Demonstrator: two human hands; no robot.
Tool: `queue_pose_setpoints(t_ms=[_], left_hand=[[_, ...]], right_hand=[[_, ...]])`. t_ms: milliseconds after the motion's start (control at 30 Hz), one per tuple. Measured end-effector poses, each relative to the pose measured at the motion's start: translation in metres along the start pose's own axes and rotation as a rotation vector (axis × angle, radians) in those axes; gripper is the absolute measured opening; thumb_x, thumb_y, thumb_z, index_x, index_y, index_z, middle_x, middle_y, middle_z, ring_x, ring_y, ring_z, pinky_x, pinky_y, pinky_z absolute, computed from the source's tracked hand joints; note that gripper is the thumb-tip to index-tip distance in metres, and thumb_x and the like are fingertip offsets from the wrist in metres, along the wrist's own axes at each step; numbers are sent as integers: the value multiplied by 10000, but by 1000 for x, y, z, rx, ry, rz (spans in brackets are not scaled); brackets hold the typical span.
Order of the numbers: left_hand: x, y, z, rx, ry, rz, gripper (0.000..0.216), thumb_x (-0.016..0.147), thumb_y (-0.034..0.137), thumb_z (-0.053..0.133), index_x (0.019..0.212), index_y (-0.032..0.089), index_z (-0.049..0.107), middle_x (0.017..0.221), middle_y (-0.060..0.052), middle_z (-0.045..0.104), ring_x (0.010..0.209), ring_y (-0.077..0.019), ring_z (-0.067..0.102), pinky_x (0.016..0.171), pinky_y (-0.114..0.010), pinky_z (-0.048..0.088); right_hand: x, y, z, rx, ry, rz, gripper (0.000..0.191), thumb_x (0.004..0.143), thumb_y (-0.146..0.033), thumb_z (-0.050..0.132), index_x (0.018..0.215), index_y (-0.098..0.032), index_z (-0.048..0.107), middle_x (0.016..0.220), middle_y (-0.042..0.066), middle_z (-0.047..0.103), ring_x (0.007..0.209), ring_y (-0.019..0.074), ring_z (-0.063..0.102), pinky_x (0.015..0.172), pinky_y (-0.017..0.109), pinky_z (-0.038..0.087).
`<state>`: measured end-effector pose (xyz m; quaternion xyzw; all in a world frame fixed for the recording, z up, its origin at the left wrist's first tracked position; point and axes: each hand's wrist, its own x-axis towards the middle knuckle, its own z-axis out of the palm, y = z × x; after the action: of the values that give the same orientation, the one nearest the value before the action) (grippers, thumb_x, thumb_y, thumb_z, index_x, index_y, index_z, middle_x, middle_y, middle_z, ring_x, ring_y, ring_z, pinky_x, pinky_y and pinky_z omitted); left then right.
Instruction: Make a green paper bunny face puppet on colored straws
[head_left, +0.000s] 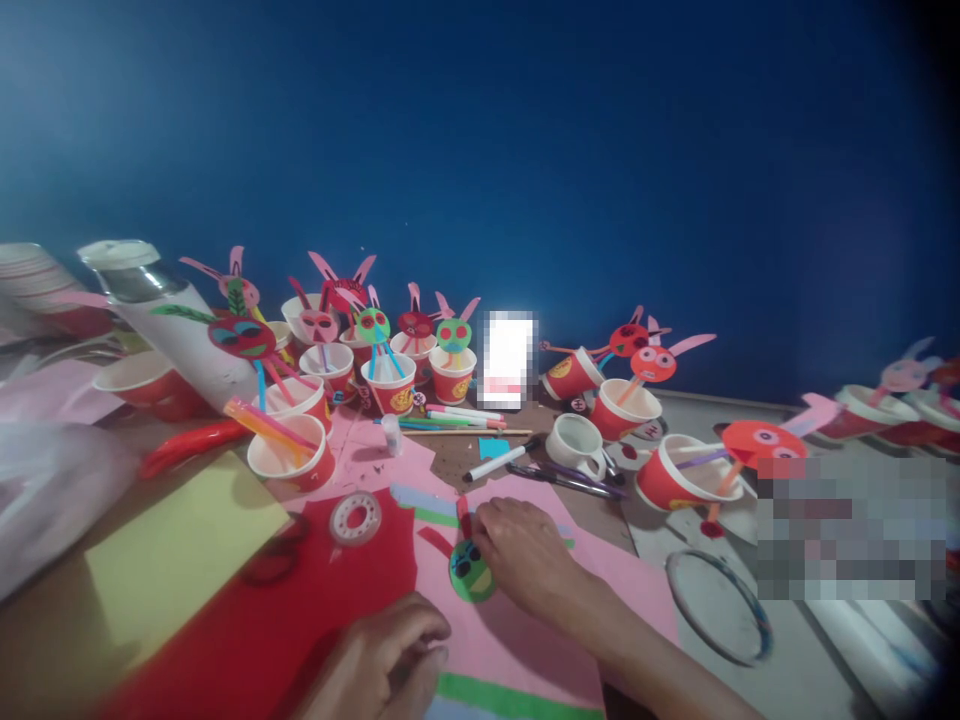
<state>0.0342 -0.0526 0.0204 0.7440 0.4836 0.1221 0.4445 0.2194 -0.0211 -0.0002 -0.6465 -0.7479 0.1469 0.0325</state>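
Observation:
A round green paper face (470, 572) with dark eyes and a yellowish mouth lies on pink paper (517, 640). One red paper ear (436, 541) sticks out at its upper left. My right hand (525, 550) covers the face's right edge, its bent fingers on a second red ear (463, 513). To the lower left, my left hand (394, 650) is closed with thumb and fingers together, apart from the face. Whatever it may pinch is too small to make out.
Red paper cups (388, 385) with paper rabbit faces on straws line the back. A tape roll (356, 518) lies on red paper (337, 570). Black scissors (276, 550) are left of it. Pens (499, 458) lie beside a white mug (576, 445). A ring (718, 607) lies right.

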Motion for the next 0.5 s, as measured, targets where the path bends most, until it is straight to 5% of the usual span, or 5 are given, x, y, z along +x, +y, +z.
queue_pose_setpoints(t_ms=[267,500], left_hand=[[3,-10,-3,-267,61,-119,253,778,395,474,797,189,618,644,1,547,579,-121,486,497,-161,390],[5,-16,-1,-474,-17,-256,340,776,377,471,989,142,594,705,-27,589,470,-91,460,441,-189,400]], right_hand=[[-7,-2,-22,77,52,1,186,881,-165,399,789,-176,560,789,37,633,715,177,557,619,271,321],[-6,8,-22,169,34,-39,150,847,-171,462,773,-190,591,782,11,632,748,158,547,671,255,341]])
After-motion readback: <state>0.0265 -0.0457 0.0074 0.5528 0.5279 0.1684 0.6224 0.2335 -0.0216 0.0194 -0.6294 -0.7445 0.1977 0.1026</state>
